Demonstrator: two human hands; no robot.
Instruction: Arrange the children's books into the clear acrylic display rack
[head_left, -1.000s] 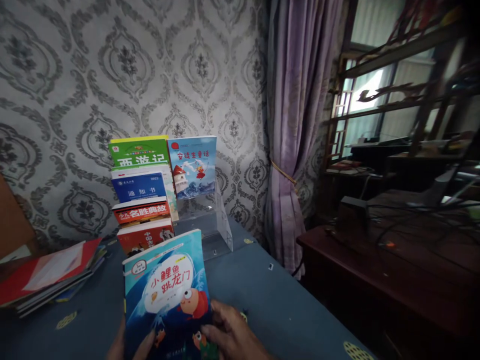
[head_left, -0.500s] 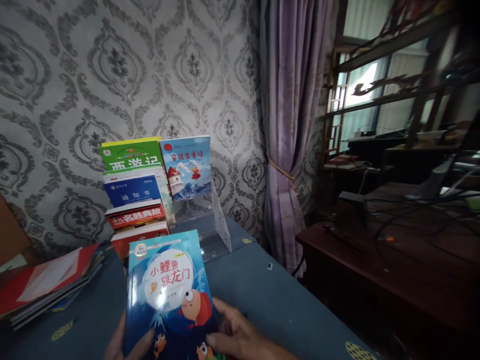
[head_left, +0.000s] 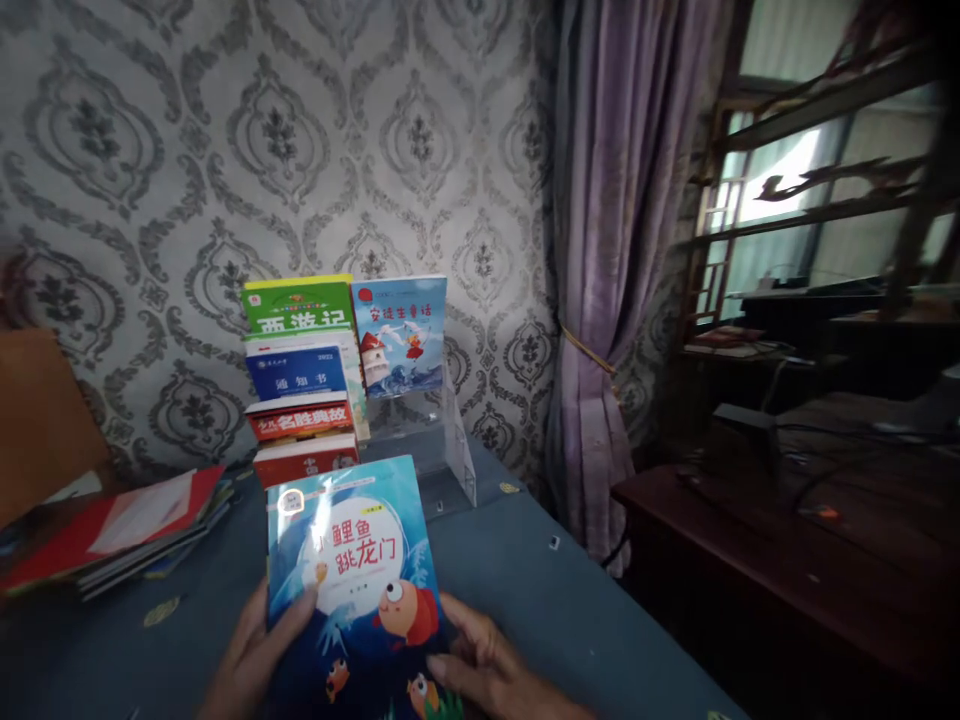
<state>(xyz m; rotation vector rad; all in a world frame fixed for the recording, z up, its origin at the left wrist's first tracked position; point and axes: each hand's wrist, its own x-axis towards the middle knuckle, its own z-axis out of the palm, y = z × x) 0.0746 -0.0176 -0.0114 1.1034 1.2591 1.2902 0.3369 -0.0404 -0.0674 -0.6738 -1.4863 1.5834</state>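
A blue picture book with orange fish on its cover is held upright, tilted back, between both hands. My left hand grips its left edge, thumb across the front cover. On the right edge, my right hand closes with its thumb on the lower cover. Behind the book stands a clear tiered rack. Its left column carries a green book, a blue booklet and red books. A light-blue book sits at the top of its right column, above bare clear tiers.
A pile of books and folders with a red cover lies at the left of the blue-covered table. A brown cardboard piece stands behind it. To the right are a purple curtain and a dark red wooden desk with cables.
The view has turned slightly left, so the scene sits further right. My left hand has slid up the book's edge, its thumb now higher on the cover.
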